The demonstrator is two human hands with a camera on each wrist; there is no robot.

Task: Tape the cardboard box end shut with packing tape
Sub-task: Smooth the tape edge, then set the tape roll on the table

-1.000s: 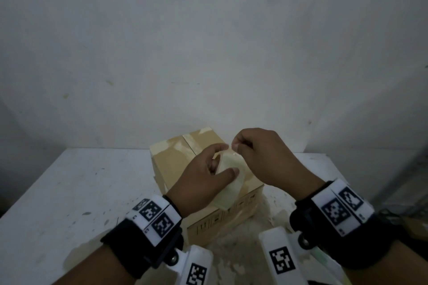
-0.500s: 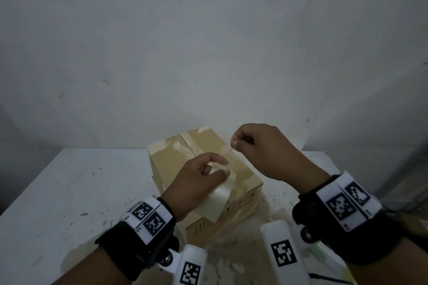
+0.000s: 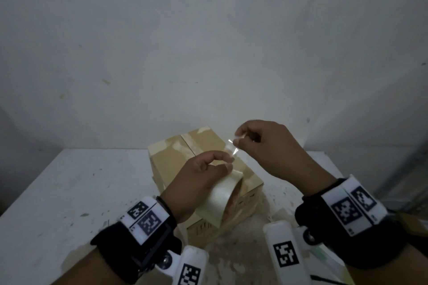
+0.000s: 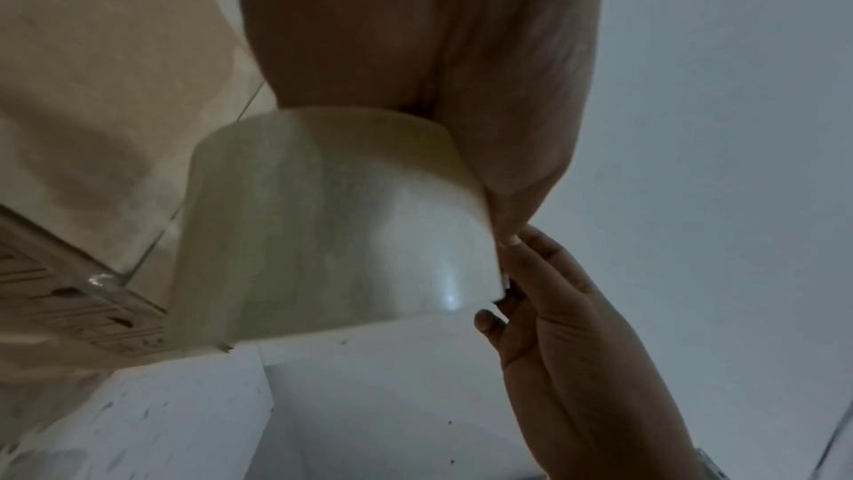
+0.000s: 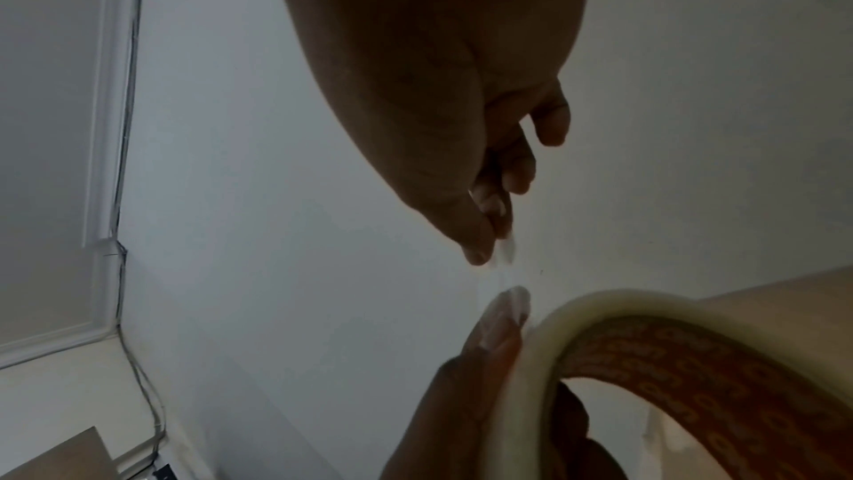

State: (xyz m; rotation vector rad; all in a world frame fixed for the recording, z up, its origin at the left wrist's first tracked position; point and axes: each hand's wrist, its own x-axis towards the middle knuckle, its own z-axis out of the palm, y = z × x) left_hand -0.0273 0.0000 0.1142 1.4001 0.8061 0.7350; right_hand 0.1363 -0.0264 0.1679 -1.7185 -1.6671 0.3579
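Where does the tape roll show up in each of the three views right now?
Head: tape roll sits low centre, held by the left hand in front of the cardboard box.
Left wrist: tape roll fills the centre, below the palm.
Right wrist: tape roll at lower right, brown core showing.
Shared landmark: the cardboard box, beside the roll in every view.

L hand (image 4: 415, 50) grips clear packing tape roll (image 4: 332, 232). R hand (image 4: 567, 334) fingertips at roll's edge, just right. Cardboard box (image 4: 92, 104) left of L hand.
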